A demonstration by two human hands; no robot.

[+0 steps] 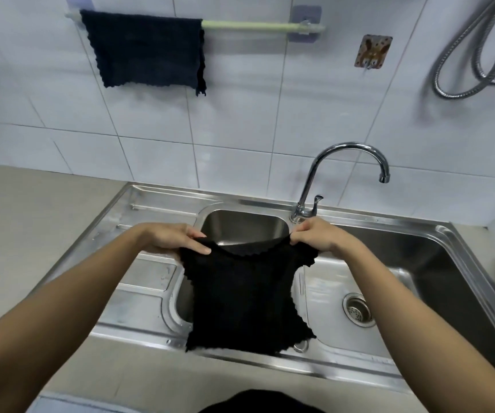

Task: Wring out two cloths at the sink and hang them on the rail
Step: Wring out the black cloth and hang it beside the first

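I see left hand [171, 237] and right hand [314, 235] each pinched on a top corner of the black cloth [244, 296], spread above the sink [389, 374] and hiding its small basin, with the other cloth [145, 49] draped on the rail [249, 25].

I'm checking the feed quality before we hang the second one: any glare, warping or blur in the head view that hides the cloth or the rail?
Head view: wide-angle warp bends the tile lines and sink edges; soft glare on the steel; the held cloth reads near-black with its weave lost, scalloped edges clear; left hand, right hand and rail are sharp.
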